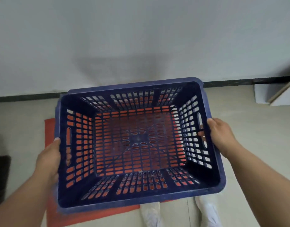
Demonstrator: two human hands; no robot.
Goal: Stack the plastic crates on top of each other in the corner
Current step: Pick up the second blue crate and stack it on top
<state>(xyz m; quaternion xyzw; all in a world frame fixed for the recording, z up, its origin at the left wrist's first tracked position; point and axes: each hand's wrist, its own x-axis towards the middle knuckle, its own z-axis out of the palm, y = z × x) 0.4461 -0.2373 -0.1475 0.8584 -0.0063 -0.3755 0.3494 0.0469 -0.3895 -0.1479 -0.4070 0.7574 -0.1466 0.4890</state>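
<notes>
Blue crate hung level between left hand and right hand, fingers clamped on its short-side handles, directly over red crate below, long axes roughly aligned.

1 blue crate; 1 red crate beneath; 2 hands: left hand, right hand; 2 white shoes.

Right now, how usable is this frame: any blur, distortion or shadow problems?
Head view: the blue crate is fairly sharp; both forearms soften toward the lower edge. Wide-angle bending bows the black skirting strip. Soft light throws a faint crate shadow on the wall. No glare.
</notes>
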